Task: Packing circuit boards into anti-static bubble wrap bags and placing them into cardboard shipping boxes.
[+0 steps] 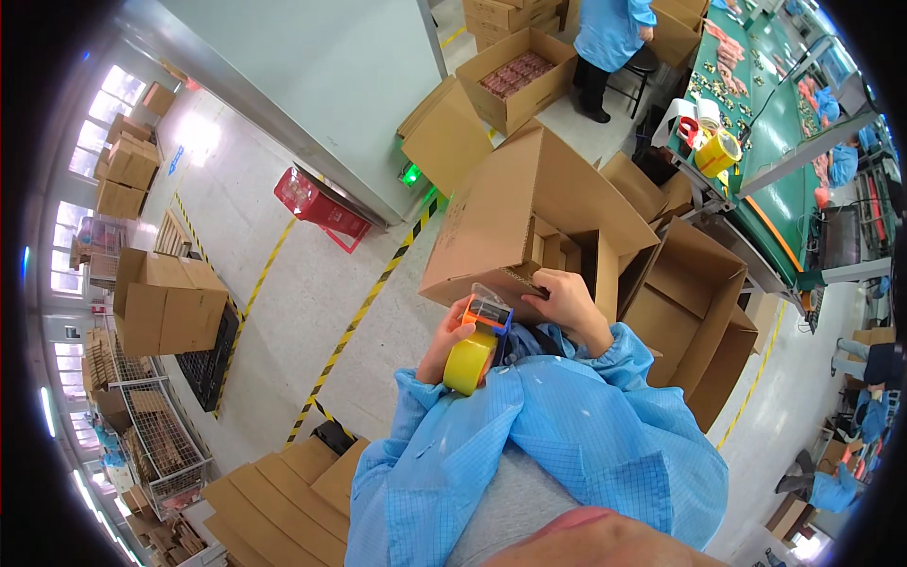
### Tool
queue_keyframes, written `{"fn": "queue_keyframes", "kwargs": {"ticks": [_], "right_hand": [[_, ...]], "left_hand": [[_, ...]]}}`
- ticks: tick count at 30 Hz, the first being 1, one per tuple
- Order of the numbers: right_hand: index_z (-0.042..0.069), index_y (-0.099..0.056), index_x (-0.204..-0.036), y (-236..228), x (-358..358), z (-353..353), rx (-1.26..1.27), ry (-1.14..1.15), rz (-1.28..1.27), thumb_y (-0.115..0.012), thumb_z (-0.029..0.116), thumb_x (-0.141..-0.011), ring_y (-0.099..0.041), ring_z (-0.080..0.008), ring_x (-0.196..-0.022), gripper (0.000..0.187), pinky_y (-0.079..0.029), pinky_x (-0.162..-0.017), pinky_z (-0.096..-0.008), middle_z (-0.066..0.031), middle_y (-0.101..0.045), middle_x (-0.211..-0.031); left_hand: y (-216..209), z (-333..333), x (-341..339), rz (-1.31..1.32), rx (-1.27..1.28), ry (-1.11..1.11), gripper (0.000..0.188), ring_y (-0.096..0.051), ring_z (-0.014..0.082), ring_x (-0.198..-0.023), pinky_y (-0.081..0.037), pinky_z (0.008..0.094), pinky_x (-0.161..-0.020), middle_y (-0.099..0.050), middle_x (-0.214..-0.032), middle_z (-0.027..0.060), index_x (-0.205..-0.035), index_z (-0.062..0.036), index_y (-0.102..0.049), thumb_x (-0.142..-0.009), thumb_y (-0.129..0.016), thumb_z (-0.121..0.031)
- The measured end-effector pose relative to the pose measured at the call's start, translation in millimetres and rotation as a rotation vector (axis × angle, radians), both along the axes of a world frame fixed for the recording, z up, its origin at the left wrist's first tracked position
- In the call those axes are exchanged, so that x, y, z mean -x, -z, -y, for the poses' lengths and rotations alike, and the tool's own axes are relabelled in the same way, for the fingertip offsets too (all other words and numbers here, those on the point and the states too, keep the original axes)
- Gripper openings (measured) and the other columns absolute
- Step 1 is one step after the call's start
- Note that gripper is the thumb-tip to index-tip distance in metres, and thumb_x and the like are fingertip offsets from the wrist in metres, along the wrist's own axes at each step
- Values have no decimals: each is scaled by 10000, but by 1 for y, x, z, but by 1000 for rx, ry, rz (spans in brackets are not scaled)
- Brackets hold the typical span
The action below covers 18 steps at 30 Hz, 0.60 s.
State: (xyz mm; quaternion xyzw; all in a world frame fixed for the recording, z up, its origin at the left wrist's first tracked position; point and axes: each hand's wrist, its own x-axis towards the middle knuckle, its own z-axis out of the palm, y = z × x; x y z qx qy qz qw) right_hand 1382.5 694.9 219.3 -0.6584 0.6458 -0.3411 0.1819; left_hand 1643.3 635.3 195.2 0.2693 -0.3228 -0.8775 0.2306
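Note:
My left hand (444, 338) is closed round a tape dispenser (488, 317) with an orange and blue frame. A roll of yellow tape (468, 364) sits in it, close against my blue smock. Just to the right, my right hand (569, 304) grips the near edge of a large cardboard box (482, 222), its fingers curled over the rim. The box stands tilted in front of me, with cardboard dividers (556, 248) showing inside. The dispenser's front end is right by the box's lower near edge; whether they touch I cannot tell.
Open empty boxes (688, 293) stand to my right, beside a green workbench (779, 227) with tape rolls (718, 151) on it. A filled carton (520, 80) and a co-worker (609, 33) are ahead. Flattened cardboard (274, 510) lies near left. A red bin (321, 208) stands by the grey wall.

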Motion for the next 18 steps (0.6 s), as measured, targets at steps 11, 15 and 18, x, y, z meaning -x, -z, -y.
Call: {"fn": "queue_keyframes", "kwargs": {"ticks": [11,15,18], "right_hand": [[31,-495,-697,-2,11,-5,63,49,24,-801,188,-707,-547,-361,-627,344,-434,-544,-414,-136,-518,-669],[11,-473,-686,-17,52,-4,24,213,74,-817,140,-676,-504,-353,-592,368,-419,-541,-402,-164,-483,-645],[9,-431,-680,-44,88,-2,24,269,64,-826,141,-691,-391,-291,-548,416,-369,-516,-376,-144,-412,-619]], "left_hand": [[-5,-3,2,-14,-13,23,645,-670,272,-782,-588,380,-597,-600,-1170,175,-1436,-119,-336,-895,-668,-233],[0,-5,-1,21,-30,-15,629,-668,253,-847,-587,369,-668,-604,-1174,162,-1424,-100,-362,-892,-676,-219],[-3,-3,-4,17,-45,-5,618,-655,241,-927,-577,366,-752,-606,-1183,146,-1414,-83,-381,-890,-683,-208]]}}
